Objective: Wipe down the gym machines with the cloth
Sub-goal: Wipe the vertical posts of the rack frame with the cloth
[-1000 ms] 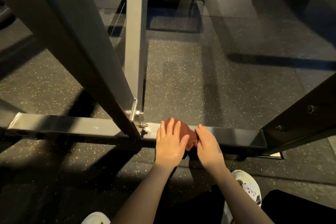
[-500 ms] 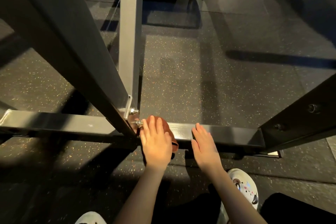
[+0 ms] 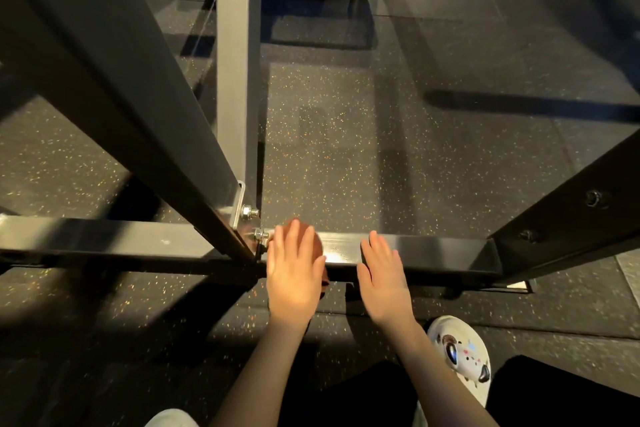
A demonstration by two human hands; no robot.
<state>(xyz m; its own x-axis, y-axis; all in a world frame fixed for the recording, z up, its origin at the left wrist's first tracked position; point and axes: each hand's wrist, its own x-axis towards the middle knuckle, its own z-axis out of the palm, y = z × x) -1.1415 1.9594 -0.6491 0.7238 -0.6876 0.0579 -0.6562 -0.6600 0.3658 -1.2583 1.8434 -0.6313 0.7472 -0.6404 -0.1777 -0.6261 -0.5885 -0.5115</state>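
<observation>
Flat and straight-fingered, my left hand (image 3: pixel 294 270) presses the cloth (image 3: pixel 316 241) onto the bar (image 3: pixel 436 250), with the bolts (image 3: pixel 260 236) just at its 9 o'clock. At 3 o'clock from the cloth I see my right hand (image 3: pixel 382 276) resting flat on the bar, fingers straight, holding nothing.

no readable text, labels, brands or numbers, none legible on the machine frame (image 3: pixel 433 250)

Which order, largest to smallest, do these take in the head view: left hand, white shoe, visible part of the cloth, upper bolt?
1. left hand and white shoe: look alike, so unranked.
2. cloth, visible part.
3. upper bolt.
</observation>
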